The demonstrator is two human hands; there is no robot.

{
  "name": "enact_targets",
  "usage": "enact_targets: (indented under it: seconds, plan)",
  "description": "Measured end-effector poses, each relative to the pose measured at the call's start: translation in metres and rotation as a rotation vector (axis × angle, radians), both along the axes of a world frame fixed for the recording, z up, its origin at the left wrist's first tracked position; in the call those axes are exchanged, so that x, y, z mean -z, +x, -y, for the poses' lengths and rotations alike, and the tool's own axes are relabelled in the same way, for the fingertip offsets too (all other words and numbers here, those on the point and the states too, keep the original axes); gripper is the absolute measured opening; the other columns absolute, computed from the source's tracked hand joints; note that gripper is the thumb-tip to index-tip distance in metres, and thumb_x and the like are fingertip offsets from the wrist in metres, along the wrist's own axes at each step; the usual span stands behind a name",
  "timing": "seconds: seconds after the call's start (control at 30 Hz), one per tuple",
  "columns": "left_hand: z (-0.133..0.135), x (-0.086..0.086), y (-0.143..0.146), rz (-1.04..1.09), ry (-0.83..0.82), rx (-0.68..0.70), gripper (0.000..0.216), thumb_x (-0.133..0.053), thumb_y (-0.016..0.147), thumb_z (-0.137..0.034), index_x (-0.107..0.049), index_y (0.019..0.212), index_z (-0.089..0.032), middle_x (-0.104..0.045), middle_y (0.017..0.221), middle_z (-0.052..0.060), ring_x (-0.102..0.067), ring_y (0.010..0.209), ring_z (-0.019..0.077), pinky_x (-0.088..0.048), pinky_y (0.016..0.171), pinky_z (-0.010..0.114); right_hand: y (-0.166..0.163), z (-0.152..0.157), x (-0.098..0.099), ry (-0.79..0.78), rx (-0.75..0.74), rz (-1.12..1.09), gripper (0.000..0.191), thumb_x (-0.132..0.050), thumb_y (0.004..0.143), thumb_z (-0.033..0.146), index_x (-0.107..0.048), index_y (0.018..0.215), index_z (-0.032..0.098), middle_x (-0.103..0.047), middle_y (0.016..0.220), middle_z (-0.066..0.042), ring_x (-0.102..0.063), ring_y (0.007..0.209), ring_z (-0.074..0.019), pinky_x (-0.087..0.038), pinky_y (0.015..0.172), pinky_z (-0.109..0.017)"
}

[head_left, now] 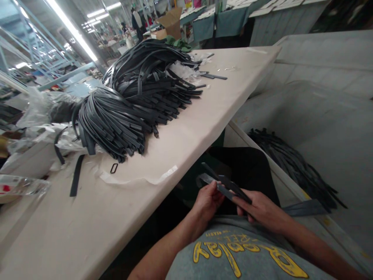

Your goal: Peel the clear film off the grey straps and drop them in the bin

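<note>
Both hands hold dark strap pieces (225, 183) low, off the bench's near edge

Left hand (208, 202) fingers pinched on the pieces, right hand (262, 212) fingers curled shut over them from the other side, all above the lap. Big strap heap (131, 101) sits mid-bench (204, 116), with a small ring (114, 168) and a loose strap (76, 175) near it; bin (344, 132) on the right holds more straps (294, 167)

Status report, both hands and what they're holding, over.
Left hand and right hand both shut on dark straps, below table edge. Strap pile on table, apart from hands. Nothing covering the hands.
</note>
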State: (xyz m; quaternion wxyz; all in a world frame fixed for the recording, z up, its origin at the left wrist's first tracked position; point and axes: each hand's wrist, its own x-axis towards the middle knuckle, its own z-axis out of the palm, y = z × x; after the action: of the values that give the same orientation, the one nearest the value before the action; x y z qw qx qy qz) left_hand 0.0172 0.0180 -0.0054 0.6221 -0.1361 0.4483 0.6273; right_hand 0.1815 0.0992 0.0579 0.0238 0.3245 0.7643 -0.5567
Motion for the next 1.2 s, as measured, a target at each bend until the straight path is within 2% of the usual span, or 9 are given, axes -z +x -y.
enact_targets:
  seconds: [0.1, 0.17, 0.27, 0.37, 0.57, 0.77, 0.9, 1.1, 1.2]
  plan:
    - [-0.001, -0.001, -0.007, 0.025, -0.075, -0.078, 0.016, -0.068, 0.086, -0.031, -0.069, 0.086, -0.015, -0.071, 0.078, 0.003, -0.065, 0.067, 0.0113, -0.049, 0.066, 0.022, 0.019, -0.005, -0.018, 0.021, 0.025, 0.053, 0.056, -0.043, 0.094, 0.062, -0.054, 0.13, 0.021, -0.066, 0.068, -0.001, -0.06, 0.05, -0.0197, -0.045, 0.048, -0.028]
    - [-0.001, -0.002, -0.003, 0.069, -0.048, -0.044, 0.013, -0.066, 0.087, -0.028, -0.069, 0.088, -0.016, -0.071, 0.079, 0.003, -0.066, 0.069, 0.012, -0.05, 0.067, 0.023, 0.02, -0.007, -0.021, 0.138, 0.023, 0.081, 0.058, -0.043, 0.093, 0.06, -0.051, 0.136, 0.023, -0.065, 0.064, -0.001, -0.06, 0.051, -0.0211, -0.044, 0.048, -0.03]
    - [-0.002, -0.003, 0.011, 0.151, 0.088, 0.069, 0.01, -0.067, 0.084, -0.025, -0.069, 0.086, -0.015, -0.071, 0.078, 0.004, -0.066, 0.071, 0.0142, -0.051, 0.069, 0.024, 0.0, -0.008, -0.015, 0.284, -0.019, 0.088, 0.053, -0.038, 0.094, 0.057, -0.055, 0.132, 0.024, -0.064, 0.065, -0.001, -0.062, 0.055, -0.0224, -0.045, 0.052, -0.031]
    - [-0.006, -0.004, 0.019, 0.148, 0.149, 0.057, 0.012, -0.068, 0.083, -0.025, -0.069, 0.082, -0.013, -0.07, 0.078, 0.005, -0.065, 0.069, 0.014, -0.05, 0.069, 0.024, -0.01, -0.008, -0.01, 0.23, -0.013, 0.093, 0.058, -0.034, 0.094, 0.06, -0.052, 0.135, 0.023, -0.065, 0.069, -0.001, -0.06, 0.052, -0.0212, -0.047, 0.052, -0.032]
    - [-0.01, -0.005, 0.013, 0.129, 0.041, -0.019, 0.013, -0.065, 0.087, -0.027, -0.07, 0.087, -0.016, -0.072, 0.085, 0.004, -0.065, 0.073, 0.012, -0.049, 0.068, 0.022, 0.026, -0.01, -0.03, 0.173, 0.018, 0.16, 0.066, -0.039, 0.09, 0.068, -0.049, 0.137, 0.023, -0.065, 0.065, -0.002, -0.057, 0.046, -0.021, -0.046, 0.044, -0.031]
    - [-0.016, -0.007, 0.015, 0.145, 0.109, 0.036, 0.009, -0.063, 0.085, -0.018, -0.068, 0.079, -0.015, -0.068, 0.072, 0.002, -0.063, 0.067, 0.0124, -0.049, 0.072, 0.024, -0.015, -0.016, -0.016, 0.278, -0.037, 0.142, 0.057, -0.035, 0.094, 0.059, -0.053, 0.135, 0.024, -0.067, 0.075, -0.003, -0.061, 0.053, -0.0211, -0.048, 0.054, -0.032]
    - [-0.018, -0.006, -0.004, 0.098, 0.061, -0.079, 0.016, -0.058, 0.09, -0.022, -0.069, 0.08, -0.015, -0.07, 0.077, 0.003, -0.063, 0.07, 0.0107, -0.048, 0.075, 0.022, -0.001, -0.019, -0.018, 0.19, -0.049, 0.165, 0.055, -0.04, 0.094, 0.061, -0.05, 0.136, 0.026, -0.067, 0.073, -0.003, -0.06, 0.051, -0.0203, -0.046, 0.051, -0.031]
    - [-0.018, -0.013, 0.003, 0.13, 0.102, 0.05, 0.013, -0.061, 0.087, -0.015, -0.07, 0.078, -0.016, -0.068, 0.071, 0.001, -0.062, 0.067, 0.01, -0.05, 0.084, 0.026, -0.02, -0.024, -0.018, 0.343, -0.081, 0.189, 0.053, -0.036, 0.092, 0.058, -0.052, 0.132, 0.027, -0.066, 0.073, -0.004, -0.061, 0.052, -0.0219, -0.044, 0.057, -0.036]
    - [-0.019, -0.015, -0.002, 0.123, 0.109, 0.0, 0.016, -0.06, 0.088, -0.016, -0.071, 0.076, -0.015, -0.068, 0.072, 0.001, -0.062, 0.067, 0.0105, -0.049, 0.092, 0.03, -0.019, -0.026, -0.013, 0.322, -0.057, 0.197, 0.057, -0.035, 0.092, 0.061, -0.049, 0.135, 0.026, -0.069, 0.078, -0.006, -0.064, 0.058, -0.0246, -0.046, 0.064, -0.039]
